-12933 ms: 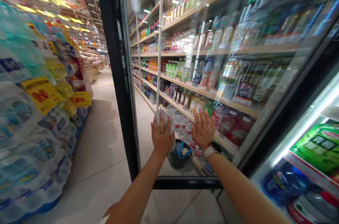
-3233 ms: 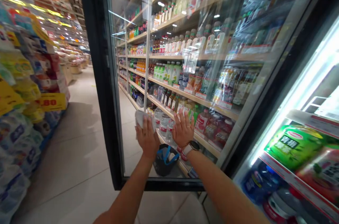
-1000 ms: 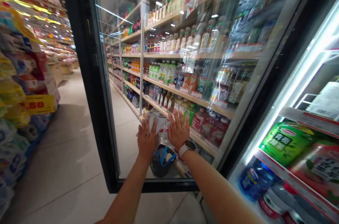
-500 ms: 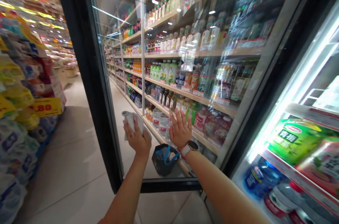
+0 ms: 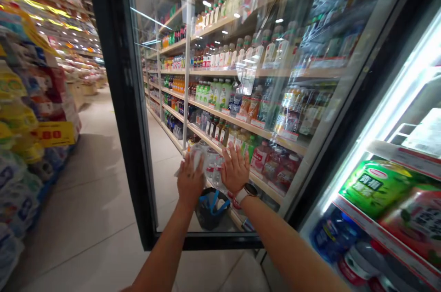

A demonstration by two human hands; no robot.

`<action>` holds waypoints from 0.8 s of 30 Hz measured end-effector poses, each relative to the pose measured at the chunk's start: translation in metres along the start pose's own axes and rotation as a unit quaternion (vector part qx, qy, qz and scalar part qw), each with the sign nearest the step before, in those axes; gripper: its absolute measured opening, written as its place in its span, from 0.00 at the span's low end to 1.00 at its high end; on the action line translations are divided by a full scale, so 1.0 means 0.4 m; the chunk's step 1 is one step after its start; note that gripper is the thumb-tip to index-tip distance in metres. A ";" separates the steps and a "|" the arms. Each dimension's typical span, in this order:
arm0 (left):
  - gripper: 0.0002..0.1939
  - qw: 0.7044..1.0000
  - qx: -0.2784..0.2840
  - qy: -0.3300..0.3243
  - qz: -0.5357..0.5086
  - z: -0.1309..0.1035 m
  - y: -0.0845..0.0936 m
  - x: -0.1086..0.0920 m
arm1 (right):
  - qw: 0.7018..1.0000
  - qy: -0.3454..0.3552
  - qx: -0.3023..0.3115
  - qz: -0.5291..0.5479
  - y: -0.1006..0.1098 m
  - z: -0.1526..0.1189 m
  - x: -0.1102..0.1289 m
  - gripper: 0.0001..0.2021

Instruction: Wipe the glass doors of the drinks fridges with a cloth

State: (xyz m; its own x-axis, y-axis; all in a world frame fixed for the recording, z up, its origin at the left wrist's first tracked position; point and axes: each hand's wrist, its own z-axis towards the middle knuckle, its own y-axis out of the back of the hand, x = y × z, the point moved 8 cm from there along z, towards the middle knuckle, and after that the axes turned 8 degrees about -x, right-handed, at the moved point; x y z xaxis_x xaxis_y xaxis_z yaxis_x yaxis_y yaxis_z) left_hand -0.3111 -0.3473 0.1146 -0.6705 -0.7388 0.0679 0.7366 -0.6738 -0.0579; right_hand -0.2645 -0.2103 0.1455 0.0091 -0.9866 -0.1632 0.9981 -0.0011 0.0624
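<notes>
A pale grey cloth [image 5: 199, 151], blurred by motion, lies against the glass door [image 5: 161, 145] beneath my left hand [image 5: 190, 181]. The fingers of that hand press over the cloth, keeping it to the pane. Just to the right, my right hand [image 5: 235, 171] rests flat on the same glass with its fingers stretched out and nothing in it. A watch [image 5: 248, 190] with a light strap is on my right wrist. The door has a black frame [image 5: 119, 99] and stands swung out toward the aisle.
Seen through the glass are shelves of bottled drinks [image 5: 220, 94] and a dark bucket [image 5: 211, 211] with blue strips on the floor. At right, a lit cooler holds green drink packs [image 5: 374, 186] and bottles. Stacked goods [image 5: 20, 117] line the aisle's left side.
My left hand has slid right across the glass with the cloth and is now close to my right hand. The right hand stays in about the same place.
</notes>
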 end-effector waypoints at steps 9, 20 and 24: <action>0.28 0.974 -0.031 0.223 0.041 -0.012 0.084 0.225 | 1.000 -0.003 -0.007 -0.006 0.008 0.003 0.004 0.28; 0.29 0.998 -0.019 0.047 -0.039 -0.001 -0.036 -0.126 | 1.000 0.007 -0.008 -0.023 -0.003 0.002 0.004 0.29; 0.27 1.000 -0.002 0.001 -0.017 -0.008 -0.048 -0.131 | 1.000 0.004 -0.003 -0.014 -0.011 -0.004 0.001 0.31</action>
State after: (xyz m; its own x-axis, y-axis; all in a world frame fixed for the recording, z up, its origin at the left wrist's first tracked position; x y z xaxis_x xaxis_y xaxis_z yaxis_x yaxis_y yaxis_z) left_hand -0.2904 -0.2959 0.1091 -0.6951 -0.7156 0.0686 0.7132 -0.6984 -0.0589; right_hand -0.2689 -0.2105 0.1436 -0.0185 -0.9848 -0.1729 0.9982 -0.0280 0.0526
